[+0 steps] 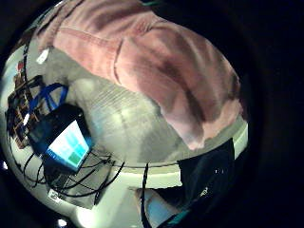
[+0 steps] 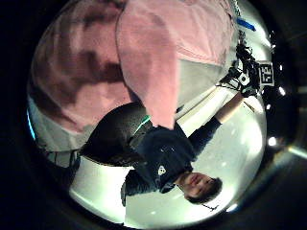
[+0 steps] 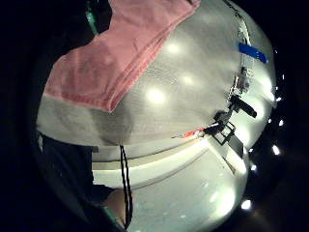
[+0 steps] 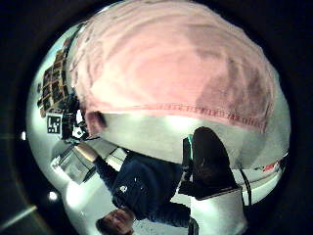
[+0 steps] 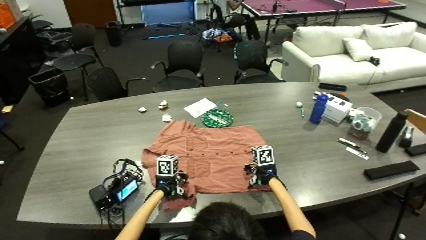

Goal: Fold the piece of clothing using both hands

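A salmon-pink button shirt [image 5: 206, 152] lies spread on the grey table [image 5: 86, 145], its near hem at the front edge. My left hand [image 5: 170, 186] grips the near left corner, where the cloth is bunched and lifted. At the near right corner of the hem, my right hand [image 5: 263, 176] pinches the cloth. The shirt [image 1: 156, 66] hangs close across the left palm view, above the table top. The shirt [image 4: 171, 63] with its stitched hem fills the right thumb side view. A black-gloved hand [image 4: 210, 161] shows there beside the person's dark top.
A black device with a lit screen and cables [image 5: 116, 189] sits just left of my left hand. Beyond the shirt lie a green round disc [image 5: 217, 119] and a white paper [image 5: 200, 107]. To the right stand a blue bottle [image 5: 319, 107], a white box [image 5: 340, 107] and a black bottle [image 5: 391, 131].
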A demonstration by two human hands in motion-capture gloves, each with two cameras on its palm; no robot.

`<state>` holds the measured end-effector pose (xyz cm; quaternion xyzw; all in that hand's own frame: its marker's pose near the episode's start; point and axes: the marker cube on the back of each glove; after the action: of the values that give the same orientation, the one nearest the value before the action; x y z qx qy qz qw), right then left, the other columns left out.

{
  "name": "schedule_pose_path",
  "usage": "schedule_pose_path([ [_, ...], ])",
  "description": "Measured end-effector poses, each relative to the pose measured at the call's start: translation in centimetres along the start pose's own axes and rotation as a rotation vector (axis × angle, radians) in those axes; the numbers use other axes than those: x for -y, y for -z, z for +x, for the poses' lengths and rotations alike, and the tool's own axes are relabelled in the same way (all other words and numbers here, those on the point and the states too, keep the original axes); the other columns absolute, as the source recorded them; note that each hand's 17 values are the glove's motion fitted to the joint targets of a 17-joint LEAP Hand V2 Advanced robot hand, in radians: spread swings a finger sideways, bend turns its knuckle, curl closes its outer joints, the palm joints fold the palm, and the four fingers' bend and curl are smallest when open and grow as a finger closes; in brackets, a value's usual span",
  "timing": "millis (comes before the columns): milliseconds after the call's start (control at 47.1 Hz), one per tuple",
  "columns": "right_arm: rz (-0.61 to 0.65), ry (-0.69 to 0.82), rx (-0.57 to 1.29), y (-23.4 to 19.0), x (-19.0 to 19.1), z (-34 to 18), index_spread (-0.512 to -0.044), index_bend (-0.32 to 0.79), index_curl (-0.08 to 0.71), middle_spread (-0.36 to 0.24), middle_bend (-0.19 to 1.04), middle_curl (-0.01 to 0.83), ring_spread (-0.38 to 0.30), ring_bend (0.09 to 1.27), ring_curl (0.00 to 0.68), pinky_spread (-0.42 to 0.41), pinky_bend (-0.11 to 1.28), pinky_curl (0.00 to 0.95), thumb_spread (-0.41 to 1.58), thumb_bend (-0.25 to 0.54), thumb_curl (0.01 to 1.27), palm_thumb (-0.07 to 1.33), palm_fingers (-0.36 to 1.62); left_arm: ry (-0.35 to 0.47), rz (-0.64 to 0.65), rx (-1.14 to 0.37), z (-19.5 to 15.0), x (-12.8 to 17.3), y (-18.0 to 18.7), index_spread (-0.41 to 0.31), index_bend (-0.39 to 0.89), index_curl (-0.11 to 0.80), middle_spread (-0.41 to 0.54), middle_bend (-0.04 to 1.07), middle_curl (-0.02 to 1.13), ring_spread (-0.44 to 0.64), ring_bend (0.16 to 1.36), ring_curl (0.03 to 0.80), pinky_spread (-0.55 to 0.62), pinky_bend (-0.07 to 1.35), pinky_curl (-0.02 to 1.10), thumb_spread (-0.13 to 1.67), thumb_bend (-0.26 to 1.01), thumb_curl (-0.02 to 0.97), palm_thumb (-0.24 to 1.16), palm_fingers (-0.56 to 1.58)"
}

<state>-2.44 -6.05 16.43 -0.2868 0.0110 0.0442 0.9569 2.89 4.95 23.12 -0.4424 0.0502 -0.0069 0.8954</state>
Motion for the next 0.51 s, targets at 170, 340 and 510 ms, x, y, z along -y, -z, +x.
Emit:
schedule_pose_path([
  [170,0.017,-0.020,0.007,-2.4,2.0,0.6,-0.274,0.13,0.187,-0.024,0.20,0.341,-0.010,0.49,0.328,0.159,0.58,0.357,1.08,0.032,0.39,0.69,0.36,0.000,0.064,-0.001,-0.5,1.2,-1.3,-0.019,0.08,0.139,0.459,0.15,0.13,0.54,0.68,0.279,0.47,0.70,0.38,0.95,-0.02,0.304,0.29,-0.17],
  [340,0.042,0.039,0.016,-2.7,1.9,0.3,-0.245,0.19,0.239,-0.057,0.19,0.358,-0.059,0.45,0.326,0.113,0.52,0.340,1.08,0.051,0.44,0.81,0.46,0.077,0.176,-0.049,-0.8,1.9,-1.5,-0.036,0.25,0.218,0.306,0.29,0.20,0.51,0.59,0.250,0.47,0.51,0.32,1.05,0.05,0.357,0.49,0.08],
  [510,0.055,-0.020,0.026,-2.3,1.3,0.0,-0.245,0.20,0.300,-0.097,0.22,0.389,-0.137,0.49,0.362,0.002,0.45,0.336,1.06,0.049,0.48,0.88,0.69,0.107,0.254,-0.046,-0.6,1.7,-1.0,-0.119,0.39,0.317,0.074,0.39,0.29,0.37,0.49,0.232,0.41,0.36,0.28,1.11,0.03,0.379,0.54,0.39],
])
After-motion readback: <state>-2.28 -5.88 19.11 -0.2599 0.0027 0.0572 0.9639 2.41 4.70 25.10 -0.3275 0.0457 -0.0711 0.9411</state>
